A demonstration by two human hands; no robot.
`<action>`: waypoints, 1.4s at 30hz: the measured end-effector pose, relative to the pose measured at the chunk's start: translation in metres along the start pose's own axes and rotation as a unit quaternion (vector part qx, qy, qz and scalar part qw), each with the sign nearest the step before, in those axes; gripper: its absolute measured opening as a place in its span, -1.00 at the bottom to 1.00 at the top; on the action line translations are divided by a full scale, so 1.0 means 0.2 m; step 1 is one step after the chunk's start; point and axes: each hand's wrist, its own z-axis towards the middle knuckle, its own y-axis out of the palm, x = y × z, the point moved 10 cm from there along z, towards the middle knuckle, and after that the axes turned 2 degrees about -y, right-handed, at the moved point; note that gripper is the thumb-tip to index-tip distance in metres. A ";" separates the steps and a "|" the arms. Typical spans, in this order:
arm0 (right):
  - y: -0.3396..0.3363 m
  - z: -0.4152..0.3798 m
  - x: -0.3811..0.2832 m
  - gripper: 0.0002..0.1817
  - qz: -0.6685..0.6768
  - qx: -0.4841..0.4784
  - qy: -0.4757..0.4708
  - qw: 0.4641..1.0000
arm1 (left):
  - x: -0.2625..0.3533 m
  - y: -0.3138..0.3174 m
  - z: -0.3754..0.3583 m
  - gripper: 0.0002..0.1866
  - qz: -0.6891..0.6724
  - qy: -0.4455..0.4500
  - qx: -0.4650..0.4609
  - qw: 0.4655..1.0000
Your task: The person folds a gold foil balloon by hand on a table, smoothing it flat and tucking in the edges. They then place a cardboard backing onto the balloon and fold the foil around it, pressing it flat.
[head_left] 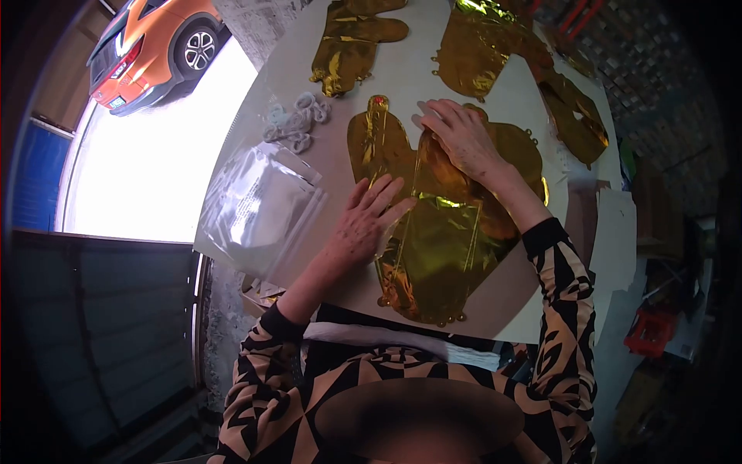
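Lying flat on a white tabletop point(410, 73), a shiny gold foil piece w/ rounded lobes & small edge tabs point(444, 251) sits ctr, right under the wearer's hands. L hand point(359, 224) is unclenched, fingers spread, tips & thumb on the foil's left side, nr the base of a narrow upright lobe; no grip visible. R hand point(466, 143) is also unclenched, laid palm-down across the foil's upper part, fingers stretched toward upper left, nothing clasped. Both arms reach up from the bottom in black-&-tan geometric-print sleeves point(560, 309) w/ black cuffs.

More foil on the same tabletop: a gold piece w/ finger-like lobes point(348, 50) at top left, a broad gold piece point(473, 62) at top ctr, & a darker gold piece point(576, 116) at right, nr the far edge. Left of the L hand: clear plastic bags point(259, 201), glossy & overlapping; just above them, a small heap of whitish looped bands point(297, 122).

Bkgd, upper left: orange car point(151, 50) on bright ground, beside a blue panel point(42, 174); below, a dark panelled door point(100, 325). Far right, low: red plastic crate point(649, 331), partly in shadow.
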 end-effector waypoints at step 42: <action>0.55 1.00 0.42 -0.66 0.174 0.057 0.159 0.970 | -1.33 -0.49 0.81 -0.47 -0.087 -0.182 0.106 0.974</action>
